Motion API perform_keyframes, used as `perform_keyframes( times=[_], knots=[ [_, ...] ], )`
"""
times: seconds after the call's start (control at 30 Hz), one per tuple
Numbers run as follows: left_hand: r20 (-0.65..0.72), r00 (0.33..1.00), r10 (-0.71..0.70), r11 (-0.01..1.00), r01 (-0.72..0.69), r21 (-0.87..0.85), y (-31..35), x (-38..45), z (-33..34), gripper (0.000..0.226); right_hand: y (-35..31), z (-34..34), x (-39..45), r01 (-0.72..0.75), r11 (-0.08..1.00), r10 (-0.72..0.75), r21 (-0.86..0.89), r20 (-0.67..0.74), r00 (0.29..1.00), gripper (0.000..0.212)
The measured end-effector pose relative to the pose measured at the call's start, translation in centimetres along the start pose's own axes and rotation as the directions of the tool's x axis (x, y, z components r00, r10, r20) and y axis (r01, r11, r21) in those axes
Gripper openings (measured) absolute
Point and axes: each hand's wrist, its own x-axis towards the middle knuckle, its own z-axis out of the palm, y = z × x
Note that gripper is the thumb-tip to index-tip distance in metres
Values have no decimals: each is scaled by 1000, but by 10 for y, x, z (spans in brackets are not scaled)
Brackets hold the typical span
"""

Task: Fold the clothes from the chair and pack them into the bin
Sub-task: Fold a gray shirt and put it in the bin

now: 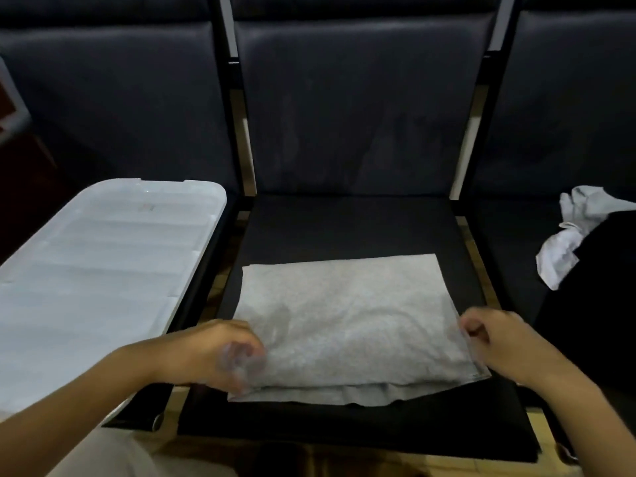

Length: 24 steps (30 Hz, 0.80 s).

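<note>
Both hands are pinching the folded grey cloth lying crosswise on the chair seat, left hand at its near-left corner, right hand at its right edge, white bin lying left of the cloth, nearer the left hand.

This looks like a waiting room or seating hall rather than a home, though the dim, blurred view leaves that unsure; 3 identical dark padded chairs stand joined in a row, their backs split by black metal uprights, as public bench seating is built. A white plastic bin lid lies on the left seat; loose white and black clothes are heaped on the right seat; a red-brown panel shows at the far left edge.
</note>
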Motion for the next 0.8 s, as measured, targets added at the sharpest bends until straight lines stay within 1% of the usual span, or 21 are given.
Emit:
perform_keyframes(
  times=[0.03,0.07,0.1,0.13,0.17,0.23,0.3,0.33,0.4,0.43,0.5,0.53,0.57,0.63,0.67,0.73,0.77,0.8],
  knots=[
    [-29,1000,9,1000,-9,1,11,10,-5,33,-2,5,1,-78,997,77,-16,-78,994,19],
    [-56,998,29,1000,-29,3,23,25,-8,28,-5,10,2,-163,986,160,-31,-102,982,25],
    [-92,993,69,998,-68,14,36,44,-11,27,-6,15,2,-245,969,242,-33,-71,968,39],
    [-127,986,108,994,-105,29,48,65,-14,27,-10,19,1,-308,951,307,-27,-19,951,49],
    [-159,977,143,989,-135,57,61,90,-16,27,-11,21,1,-350,936,351,-16,12,936,53],
    [-216,963,161,983,-136,124,87,142,-19,28,-16,21,2,-370,929,370,-10,92,925,52],
    [-232,962,146,972,-96,213,118,196,-18,41,-14,20,5,-368,929,359,24,174,917,44],
    [-214,967,140,965,-84,250,132,220,-17,50,-13,21,7,-361,931,347,48,191,918,39],
    [-157,982,105,955,-55,291,158,261,-15,66,-7,20,11,-324,936,302,134,164,939,29],
    [-135,988,75,954,-32,299,169,280,-14,72,-1,17,13,-311,930,290,195,128,948,32],
    [-114,993,-14,971,40,234,180,303,-19,75,6,11,15,-276,917,280,287,25,960,38],
    [-106,994,-37,983,55,173,185,313,-22,69,12,6,15,-270,912,294,309,-35,955,37],
    [-113,993,-25,991,39,128,188,319,-26,56,16,2,16,-271,908,313,319,-87,946,32],
    [-194,979,56,996,-41,82,193,324,-38,24,23,-8,17,-252,909,324,332,-183,928,22],
    [-250,962,105,994,-94,52,195,322,-47,16,26,-14,17,-227,904,317,363,-212,924,18],
    [-309,928,207,975,-220,-8,198,306,-70,19,27,-27,14,-114,870,248,480,-225,942,16],
    [-304,914,270,959,-283,1,198,293,-83,21,24,-34,10,-37,829,186,559,-213,959,15],
    [-280,905,322,946,-318,60,195,275,-95,20,17,-39,5,43,767,105,641,-191,976,13]
  ],
)
